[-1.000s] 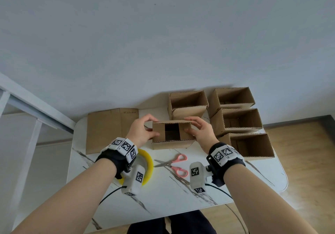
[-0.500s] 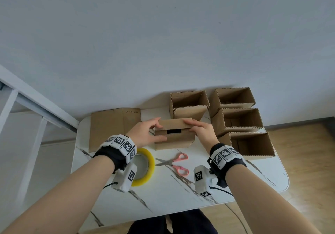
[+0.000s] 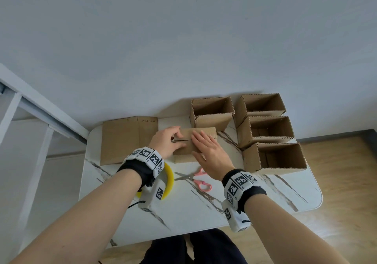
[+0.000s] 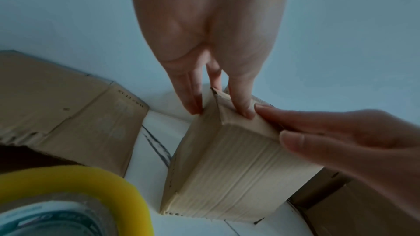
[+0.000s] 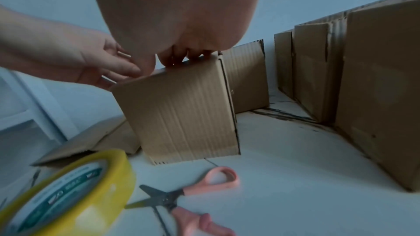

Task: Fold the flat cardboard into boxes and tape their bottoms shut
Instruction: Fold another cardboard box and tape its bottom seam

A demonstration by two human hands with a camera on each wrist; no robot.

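A small cardboard box (image 3: 184, 157) stands on the white marble table (image 3: 204, 212), its flaps folded flat on top with a thin dark slit between them. My right hand (image 3: 208, 151) lies flat across those flaps and presses them down. At the box's left end my left hand (image 3: 168, 141) has its thumb and fingertips (image 4: 240, 103) pressing on the flap edges. From the right wrist the box (image 5: 181, 114) shows its plain near side. A yellow-rimmed tape roll (image 3: 169, 179) lies under my left wrist, and pink-handled scissors (image 3: 195, 179) lie in front of the box.
Flat cardboard (image 3: 126, 141) lies at the table's back left. Several open-topped folded boxes (image 3: 265, 131) stand along the back and right side, close to the box under my hands. The table's front edge is near my body, with wooden floor (image 3: 346, 171) to the right.
A second ago the box top was open, showing a dark gap. The flaps have been folded down, and my right hand has slid onto them and flattened.
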